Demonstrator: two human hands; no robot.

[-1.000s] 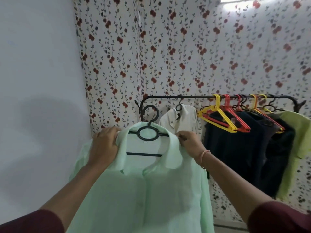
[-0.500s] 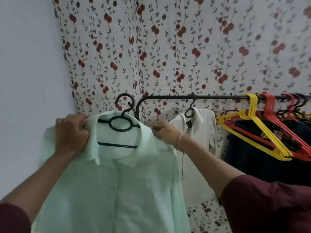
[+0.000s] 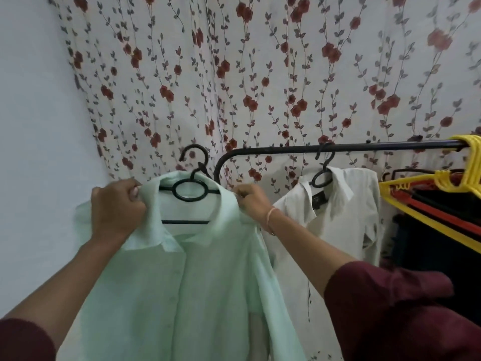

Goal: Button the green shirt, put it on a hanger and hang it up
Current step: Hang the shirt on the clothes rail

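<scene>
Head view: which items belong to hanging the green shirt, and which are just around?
In the job: green shirt, black hanger, rail, left hand, right hand.

Just around: white shirt, yellow hangers, dark clothes.

Thin matt cloth green shirt (image 3: 197, 282) — glossy black hanger (image 3: 191, 190)

Both arms wear dark maroon sleeves (image 3: 390, 308) pushed up; a thin bangle (image 3: 270, 221) circles the right wrist.
</scene>
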